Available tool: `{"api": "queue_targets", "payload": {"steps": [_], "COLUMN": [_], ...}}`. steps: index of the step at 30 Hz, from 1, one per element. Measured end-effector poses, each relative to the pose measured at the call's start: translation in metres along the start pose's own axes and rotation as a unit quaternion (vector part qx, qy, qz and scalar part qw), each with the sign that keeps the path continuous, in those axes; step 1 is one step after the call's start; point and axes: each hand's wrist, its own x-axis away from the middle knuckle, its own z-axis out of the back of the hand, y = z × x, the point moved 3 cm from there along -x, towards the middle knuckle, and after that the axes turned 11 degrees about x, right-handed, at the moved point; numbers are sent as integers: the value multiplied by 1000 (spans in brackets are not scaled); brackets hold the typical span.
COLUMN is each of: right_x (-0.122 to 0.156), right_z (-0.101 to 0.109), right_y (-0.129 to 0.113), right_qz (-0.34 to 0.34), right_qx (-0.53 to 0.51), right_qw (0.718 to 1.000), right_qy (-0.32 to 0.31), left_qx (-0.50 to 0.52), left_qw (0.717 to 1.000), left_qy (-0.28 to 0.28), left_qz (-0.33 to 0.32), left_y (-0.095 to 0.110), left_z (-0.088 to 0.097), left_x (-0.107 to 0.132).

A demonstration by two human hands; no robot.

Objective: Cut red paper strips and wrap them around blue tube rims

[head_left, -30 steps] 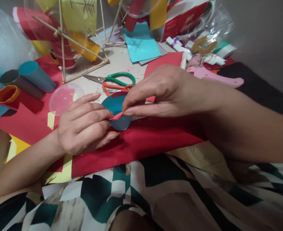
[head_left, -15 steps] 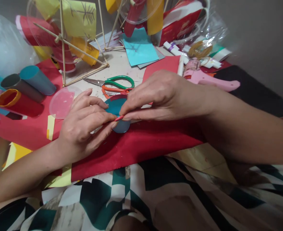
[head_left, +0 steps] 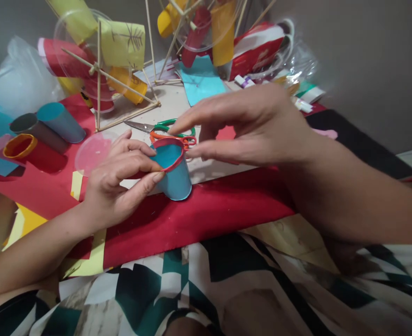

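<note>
A blue paper tube with a red strip around its top rim stands on the red sheet in front of me. My left hand pinches the near left of that rim between thumb and fingers. Just off the rim's right side, my right hand is open, thumb and fingers apart, with nothing visible between them. Scissors with green and orange handles lie right behind the tube, partly hidden by it and by my right hand.
At the left stand a blue tube, a dark grey tube and a red tube with an orange rim. Stick-framed wheels with paper pieces, one near a yellow paper, rise behind. A clear plastic lid lies left of my hand.
My right hand has let go of the red rim strip and moved right, its fingers opening. My left hand keeps its pinch. More of the blue tube shows now.
</note>
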Motion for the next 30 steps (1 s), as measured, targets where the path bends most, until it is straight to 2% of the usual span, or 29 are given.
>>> {"api": "queue_targets", "payload": {"steps": [2, 4, 6, 8, 12, 15, 21, 23, 27, 28, 30], "right_x": [0, 1, 1, 1, 1, 0, -3, -2, 2, 4, 6], "right_z": [6, 6, -3, -15, -28, -24, -12, -9, 2, 2, -2], "right_y": [0, -1, -3, -5, -3, 2, 10, 5, -14, -19, -26], "right_qz": [-43, -51, -17, 26, 72, 71, 26, 18, -1, 10, 39], "right_qx": [6, 4, -6, -22, -43, -56, -82, -54, 26, 38, 53], "right_qw": [996, 993, 997, 999, 994, 991, 984, 988, 1000, 999, 998], "right_qy": [78, 108, 70, 1, -72, -100, -158, -144, 11, 32, 24], "left_qx": [-7, -37, -73, -102, -113, -82, -22, -9, -10, -12, -11], "left_qw": [1000, 999, 996, 992, 989, 994, 997, 999, 1000, 1000, 1000], "left_qy": [12, 13, 8, -3, -26, -30, -41, -31, -2, 0, -4], "left_qz": [-2, -19, -50, -77, -92, -70, -56, -41, -14, -11, -8], "left_y": [-1, 0, 2, 4, 6, 1, -6, -6, -5, -4, -3], "left_z": [3, 5, 6, 5, 0, 1, 3, 1, -4, -5, -8], "left_x": [0, -1, -1, 0, 1, 1, -1, 0, 2, 2, 2]}}
